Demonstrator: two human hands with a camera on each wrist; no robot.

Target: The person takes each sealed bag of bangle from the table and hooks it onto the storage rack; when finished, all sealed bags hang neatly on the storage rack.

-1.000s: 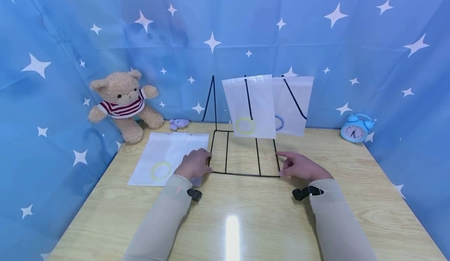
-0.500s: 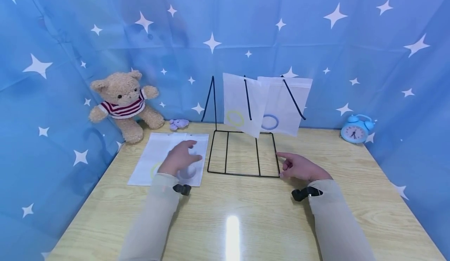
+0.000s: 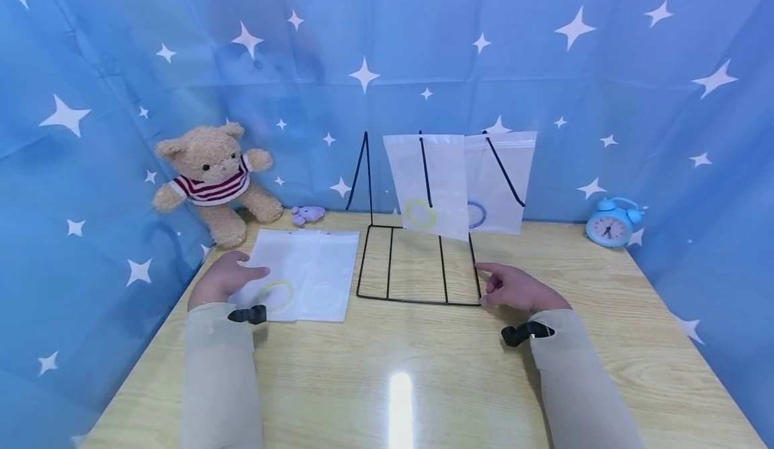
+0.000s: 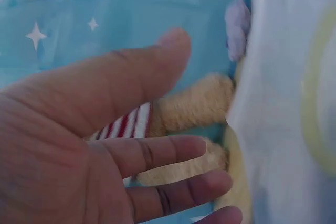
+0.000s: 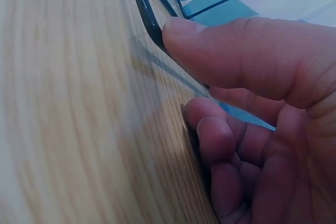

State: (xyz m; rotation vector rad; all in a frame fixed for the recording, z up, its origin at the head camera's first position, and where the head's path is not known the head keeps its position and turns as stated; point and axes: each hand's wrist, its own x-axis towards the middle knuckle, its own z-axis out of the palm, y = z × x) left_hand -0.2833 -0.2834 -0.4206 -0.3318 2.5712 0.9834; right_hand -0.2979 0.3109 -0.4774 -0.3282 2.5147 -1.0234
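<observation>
My left hand (image 3: 220, 277) hovers over the left edge of the zip bags on the table, fingers spread, holding nothing. One is a white zip bag (image 3: 269, 251) with a yellow ring (image 3: 277, 295); the overlapping zip bag (image 3: 338, 261) has a pale ring. At the near right corner of a black wire rack (image 3: 444, 271), my right hand (image 3: 517, 286) grips the frame with thumb and forefinger, its other fingers curled. From the rack's middle prong hangs a zip bag (image 3: 447, 173) with a yellow ring, and from its right prong a zip bag (image 3: 510, 167) with a blue ring.
The rack's left prong (image 3: 358, 170) carries no bag. A teddy bear (image 3: 214, 173) sits at the back left, beside a small purple toy (image 3: 307, 214). A blue alarm clock (image 3: 611, 224) stands at the back right. A star-patterned curtain (image 3: 302, 113) surrounds the table.
My left hand has let go of the rack's left side and moved left across the bags on the table. The hung bags have swung a little. My right hand stays at the rack's corner.
</observation>
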